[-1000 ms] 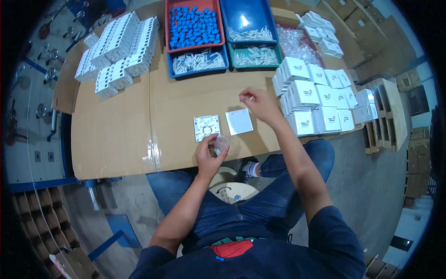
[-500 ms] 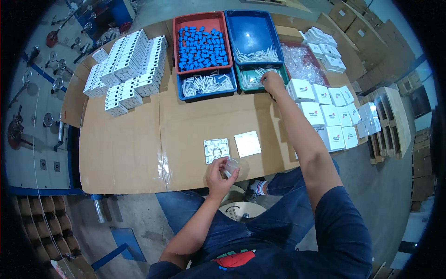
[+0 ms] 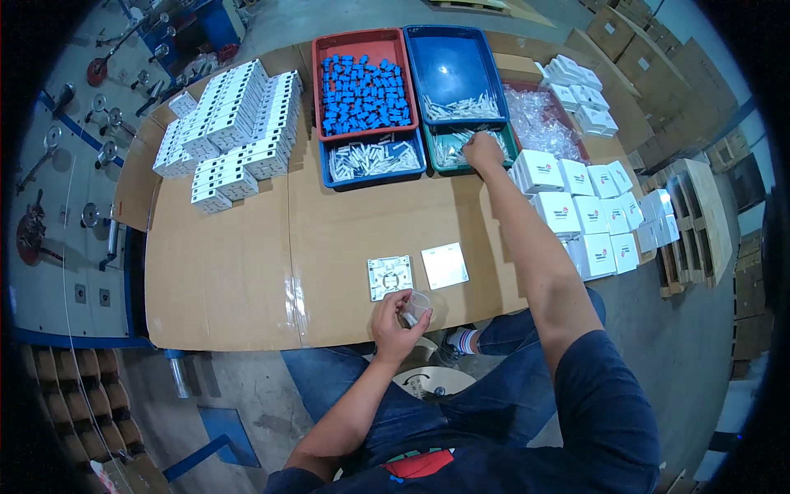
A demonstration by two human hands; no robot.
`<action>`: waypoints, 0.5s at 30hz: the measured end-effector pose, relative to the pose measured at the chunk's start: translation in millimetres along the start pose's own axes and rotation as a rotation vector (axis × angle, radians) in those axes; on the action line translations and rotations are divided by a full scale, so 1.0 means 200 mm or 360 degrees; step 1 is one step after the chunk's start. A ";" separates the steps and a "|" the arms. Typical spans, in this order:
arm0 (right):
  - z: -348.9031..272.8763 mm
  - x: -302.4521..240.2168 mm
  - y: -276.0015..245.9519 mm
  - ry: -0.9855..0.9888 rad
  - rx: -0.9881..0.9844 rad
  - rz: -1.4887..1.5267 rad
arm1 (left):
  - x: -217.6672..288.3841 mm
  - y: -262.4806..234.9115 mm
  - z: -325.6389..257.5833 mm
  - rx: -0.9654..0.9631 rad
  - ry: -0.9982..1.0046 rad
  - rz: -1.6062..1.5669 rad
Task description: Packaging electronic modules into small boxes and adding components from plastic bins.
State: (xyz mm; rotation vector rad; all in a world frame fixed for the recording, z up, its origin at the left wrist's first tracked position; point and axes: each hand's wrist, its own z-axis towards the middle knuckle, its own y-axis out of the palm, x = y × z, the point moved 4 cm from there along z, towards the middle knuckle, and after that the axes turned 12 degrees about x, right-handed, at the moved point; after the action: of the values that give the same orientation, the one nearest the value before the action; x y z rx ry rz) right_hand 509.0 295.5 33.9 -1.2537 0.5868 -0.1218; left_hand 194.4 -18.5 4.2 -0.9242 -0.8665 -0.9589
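Near the table's front edge my left hand [image 3: 393,331] is closed around a small clear plastic bag [image 3: 420,304] with something whitish in it. Just beyond that hand lies a white square frame [image 3: 389,278] with a moulded pattern. A plain white square plate [image 3: 445,265] lies flat to its right. My right arm stretches to the back, where my right hand [image 3: 483,151] reaches into a green tray [image 3: 451,170] of small pale parts. Its fingers are bent together down among the parts; what they pinch is too small to make out.
Behind are a red tray [image 3: 316,90] of blue pieces, a blue tray [image 3: 457,62] and a smaller blue tray [image 3: 362,181] with white pieces. Stacked white units [image 3: 239,115] stand left, white boxes [image 3: 583,216] right. Clear bags [image 3: 535,119] fill another tray. Cardboard [image 3: 222,288] covers the table.
The whole view has shifted slightly, so the table sits a little lower. My right hand stays in the green tray, and my left still holds the plastic bag.
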 end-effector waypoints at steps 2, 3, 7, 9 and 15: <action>0.01 0.00 0.01 0.0075 0.0013 0.0026 | 0.00 0.00 0.00 0.0000 0.0010 0.0022; 0.02 0.00 0.01 0.0084 0.0006 0.0027 | 0.01 0.00 0.01 0.0007 0.0023 0.0020; 0.01 0.04 0.01 0.0049 0.0066 0.0127 | 0.01 -0.01 0.00 0.0031 0.0016 -0.0007; 0.01 0.09 0.00 0.0017 0.0124 0.0208 | 0.01 0.01 -0.01 0.0019 0.0022 -0.0028; -0.38 0.03 -0.15 -0.0322 -0.0113 0.0660 | -0.02 -0.02 -0.02 0.0044 -0.0011 -0.0029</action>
State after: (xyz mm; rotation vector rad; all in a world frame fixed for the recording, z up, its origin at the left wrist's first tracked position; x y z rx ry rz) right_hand 484.8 217.6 45.1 -1.1710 0.6661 0.3705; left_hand 191.0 -21.9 0.6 -0.8979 -0.8934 -0.9580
